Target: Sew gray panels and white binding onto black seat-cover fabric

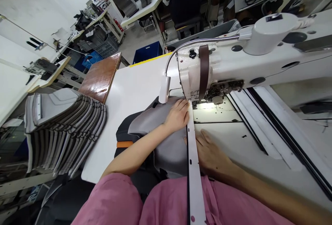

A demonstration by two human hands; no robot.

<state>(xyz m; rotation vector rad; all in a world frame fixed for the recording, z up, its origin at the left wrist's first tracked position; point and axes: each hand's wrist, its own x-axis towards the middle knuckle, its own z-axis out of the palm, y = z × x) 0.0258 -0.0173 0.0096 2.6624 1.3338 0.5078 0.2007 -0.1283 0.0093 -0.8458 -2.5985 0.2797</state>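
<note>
A grey fabric panel with black parts [168,152] lies at the left of the sewing machine's needle area and drapes toward my lap. A long white strip with a black edge [192,149] runs along its right side, from the presser foot down over my pink-clothed legs. My left hand [177,116] is closed, its bent fingers pressing the panel against the strip just in front of the needle area. My right hand [211,152] is closed around the strip lower down. Part of its fingers is hidden under the strip, and a fingertip shows at the left edge.
The white sewing machine [233,59] with its bendable lamp [164,88] stands over the worktable [137,83]. A tall stack of grey panels [64,128] is at the left. More white strips [272,124] lie at the right. A person [185,0] is at a table beyond.
</note>
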